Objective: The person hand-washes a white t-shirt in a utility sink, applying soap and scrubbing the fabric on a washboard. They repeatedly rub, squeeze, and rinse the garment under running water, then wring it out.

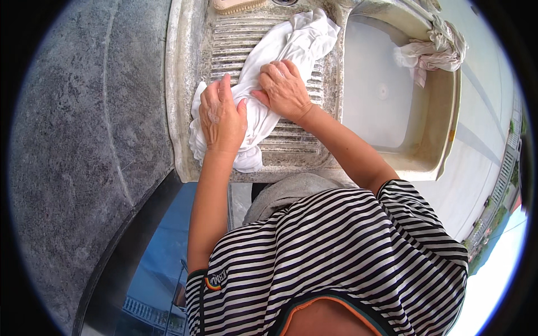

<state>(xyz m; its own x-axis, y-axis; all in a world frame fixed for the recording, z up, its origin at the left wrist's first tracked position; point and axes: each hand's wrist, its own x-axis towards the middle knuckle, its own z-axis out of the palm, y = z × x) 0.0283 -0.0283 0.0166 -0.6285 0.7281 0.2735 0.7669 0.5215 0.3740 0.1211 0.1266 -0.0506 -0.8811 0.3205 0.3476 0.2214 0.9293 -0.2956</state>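
Observation:
A wet white cloth (305, 42), bunched lengthwise, lies slantwise across the ridged washboard (230, 39) of a stone sink; whether it is a garment I cannot tell. My left hand (221, 120) grips its nearer part, fingers bent over the fabric and thumb towards the right hand. Some suds show on the back of that hand. Farther up and to the right, my right hand (284, 89) is closed on the middle of the cloth with curled fingers. Folds of the cloth hide part of the ridges.
Right of the washboard is a basin (443, 126) of cloudy water. A twisted pale cloth (445, 47) hangs over its far right corner. A scrubbing brush (238, 5) lies at the far edge, near a drain (284, 1). A grey slab (67, 112) adjoins the left side.

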